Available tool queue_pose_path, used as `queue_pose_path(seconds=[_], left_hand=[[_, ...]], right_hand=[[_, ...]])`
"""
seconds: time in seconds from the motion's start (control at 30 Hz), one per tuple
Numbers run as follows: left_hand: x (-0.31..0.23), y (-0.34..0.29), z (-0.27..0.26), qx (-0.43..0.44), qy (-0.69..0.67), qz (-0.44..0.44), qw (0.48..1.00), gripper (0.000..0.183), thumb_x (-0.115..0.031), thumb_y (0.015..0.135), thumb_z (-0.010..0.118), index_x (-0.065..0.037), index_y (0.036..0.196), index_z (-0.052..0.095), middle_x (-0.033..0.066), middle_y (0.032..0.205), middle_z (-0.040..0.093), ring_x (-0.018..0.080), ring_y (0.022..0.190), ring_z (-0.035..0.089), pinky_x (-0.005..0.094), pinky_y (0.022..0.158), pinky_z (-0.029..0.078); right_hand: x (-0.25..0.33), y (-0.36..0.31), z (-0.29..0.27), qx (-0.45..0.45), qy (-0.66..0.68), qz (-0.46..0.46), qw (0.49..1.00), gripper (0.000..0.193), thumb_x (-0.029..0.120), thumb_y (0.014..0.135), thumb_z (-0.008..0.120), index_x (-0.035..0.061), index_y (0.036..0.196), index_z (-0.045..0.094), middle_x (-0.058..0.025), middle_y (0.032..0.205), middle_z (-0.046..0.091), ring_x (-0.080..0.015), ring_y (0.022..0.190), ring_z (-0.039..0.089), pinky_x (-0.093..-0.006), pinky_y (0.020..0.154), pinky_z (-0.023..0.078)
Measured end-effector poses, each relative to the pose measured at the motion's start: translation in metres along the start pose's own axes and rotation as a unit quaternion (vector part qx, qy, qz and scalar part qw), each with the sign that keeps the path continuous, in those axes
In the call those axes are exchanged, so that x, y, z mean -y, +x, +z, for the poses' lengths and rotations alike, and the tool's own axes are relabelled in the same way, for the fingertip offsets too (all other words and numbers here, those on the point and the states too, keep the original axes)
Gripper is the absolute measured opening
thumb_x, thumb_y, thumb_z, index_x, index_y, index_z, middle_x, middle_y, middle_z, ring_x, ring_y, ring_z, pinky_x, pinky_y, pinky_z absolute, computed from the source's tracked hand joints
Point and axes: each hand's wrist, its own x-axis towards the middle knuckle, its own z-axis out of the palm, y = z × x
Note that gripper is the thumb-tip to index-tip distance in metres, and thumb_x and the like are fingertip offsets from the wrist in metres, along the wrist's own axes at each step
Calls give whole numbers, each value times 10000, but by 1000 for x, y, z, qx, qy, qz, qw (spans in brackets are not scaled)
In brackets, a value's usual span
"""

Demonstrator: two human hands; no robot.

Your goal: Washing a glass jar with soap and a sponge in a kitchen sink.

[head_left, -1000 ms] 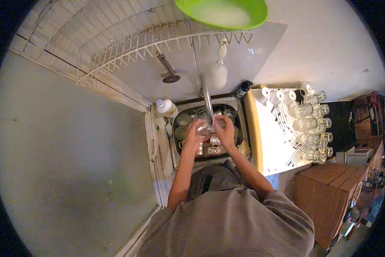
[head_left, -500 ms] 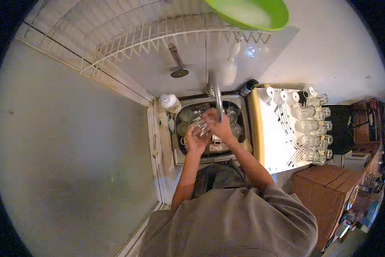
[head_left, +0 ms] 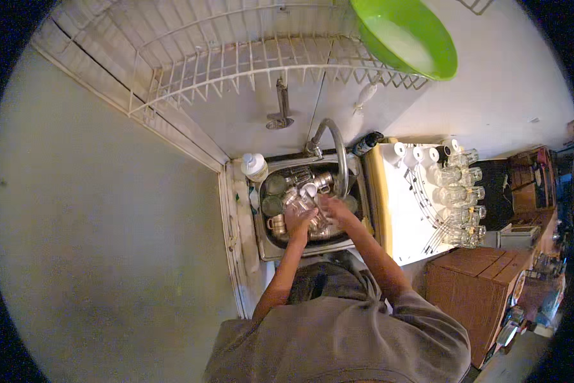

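Over the metal sink, my left hand is closed around a clear glass. To the right of it, my right hand is close to the glass, beneath the curved tap; motion smears its fingers. Silvery cups crowd the basin, one cup at its left and another cup near the back. Greenish glasses rest along the left wall of the sink. Whether the right fingers touch the glass is not plain.
A white pump bottle stands at the sink's back left corner, a dark bottle at its back right. Rows of glass mugs and white cups occupy the right counter. Overhead hang a wire rack and a green bowl.
My right hand has come away from the glass, lower and to the right. My left hand has shifted slightly right with the glass. The view has tilted, showing more of the rack and bowl.
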Motion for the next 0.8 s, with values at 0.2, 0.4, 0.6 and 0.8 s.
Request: queue_pose_path(seconds=[0.2,0.4,0.6,0.8], left_hand=[[8,3,-33,3,-250,-411,877,344,-378,819,590,-82,995,576,82,817,648,249,696,652,406,647,561],[-9,0,-30,58,-163,-399,900,394,-401,825,568,-86,1062,568,98,821,648,257,688,651,410,631,560],[4,-6,-37,61,-113,-500,857,424,-422,756,623,-130,1059,571,61,915,642,224,753,650,392,643,539],[-21,-19,-13,85,-43,-488,868,353,-414,803,566,-144,1030,579,43,876,654,210,729,655,366,628,541]], right_hand=[[163,11,40,35,500,40,864,660,394,933,446,-26,1379,199,-225,1343,410,-339,1163,482,-509,972,403],[203,-2,18,40,851,60,520,673,394,909,430,-114,1303,235,-320,1278,404,-398,1170,470,-511,978,420],[158,-21,20,57,551,-21,832,605,417,890,529,-35,1272,405,-199,1189,542,-317,1048,561,-445,930,459],[84,-118,47,-145,-100,-231,957,510,302,874,594,72,1301,434,-155,1260,489,-288,1167,475,-406,977,395]])
